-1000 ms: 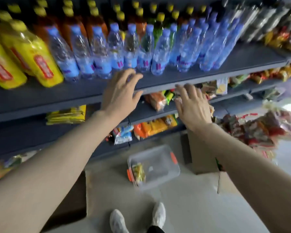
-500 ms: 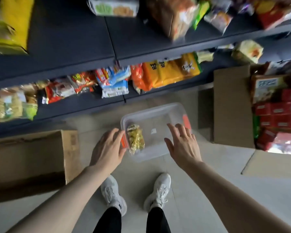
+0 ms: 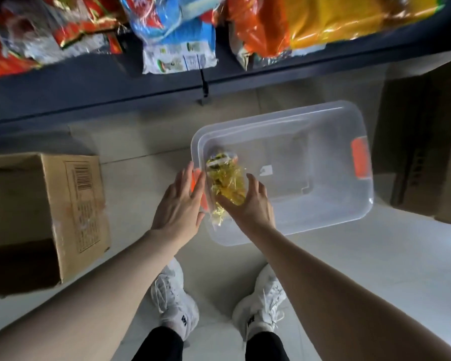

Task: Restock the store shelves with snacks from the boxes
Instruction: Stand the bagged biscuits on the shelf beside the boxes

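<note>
Right hand curls round crinkly yellow clear-wrapped snack packet at left end of clear plastic storage bin; left hand just left of packet, fingers straight, beside bin's orange latch.

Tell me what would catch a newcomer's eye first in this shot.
The clear plastic bin on the floor at centre, nearly bare except one yellow snack packet at its left end. The right hand closes on that packet while the left hand hovers open by the bin's orange latch. Bright snack bags crowd the dark shelf above.
</note>
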### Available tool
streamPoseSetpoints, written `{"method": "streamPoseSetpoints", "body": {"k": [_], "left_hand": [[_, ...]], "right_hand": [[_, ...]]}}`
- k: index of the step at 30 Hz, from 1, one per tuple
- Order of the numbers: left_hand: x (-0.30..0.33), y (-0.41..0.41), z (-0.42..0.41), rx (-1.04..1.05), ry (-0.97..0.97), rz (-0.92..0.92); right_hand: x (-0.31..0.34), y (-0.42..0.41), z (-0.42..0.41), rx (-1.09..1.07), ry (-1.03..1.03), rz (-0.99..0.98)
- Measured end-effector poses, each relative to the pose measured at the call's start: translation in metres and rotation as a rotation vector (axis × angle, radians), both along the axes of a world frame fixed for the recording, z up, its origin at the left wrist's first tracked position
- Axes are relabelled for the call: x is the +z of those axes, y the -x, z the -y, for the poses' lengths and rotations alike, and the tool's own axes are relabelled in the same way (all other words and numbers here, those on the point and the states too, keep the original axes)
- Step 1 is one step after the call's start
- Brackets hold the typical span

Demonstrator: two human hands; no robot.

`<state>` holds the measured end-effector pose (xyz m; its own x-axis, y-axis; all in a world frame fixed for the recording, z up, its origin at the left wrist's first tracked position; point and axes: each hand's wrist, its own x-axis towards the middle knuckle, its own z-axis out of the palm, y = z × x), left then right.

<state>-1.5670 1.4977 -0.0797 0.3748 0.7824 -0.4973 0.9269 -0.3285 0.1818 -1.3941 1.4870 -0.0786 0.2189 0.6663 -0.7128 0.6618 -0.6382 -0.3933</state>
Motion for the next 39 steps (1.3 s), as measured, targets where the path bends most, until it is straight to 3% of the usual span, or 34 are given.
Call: {"method": "streamPoseSetpoints", "body": {"k": [9,15,18,24,29,32,37,39], "left_hand": [[-0.014,0.004,0.0,-0.036,-0.002,0.015],[0.015,0.0,-0.023,0.041,0.225,-0.007],[0.046,0.0,-0.036,0.064,0.247,0.025],[0.162,-0.004,-0.047,0.229,0.256,0.309],[0.274,0.009,-0.056,0.337,0.425,0.536],[0.351,0.019,-0.056,0.33,0.429,0.544],[0.475,0.025,-0.057,0.489,0.426,0.767],[0.526,0.021,-0.063,0.504,0.439,0.858]], "right_hand": [[-0.018,0.013,-0.001,-0.182,0.107,0.0],[0.031,-0.029,-0.002,-0.133,0.129,0.037],[0.078,-0.056,-0.006,-0.077,0.119,0.039],[0.208,-0.109,-0.026,-0.037,0.141,-0.147],[0.347,-0.121,-0.054,-0.031,0.2,-0.324],[0.428,-0.122,-0.062,-0.142,0.068,-0.43],[0.553,-0.113,-0.066,-0.504,-0.262,-0.76],[0.597,-0.103,-0.066,-0.42,-0.275,-0.788]]}}
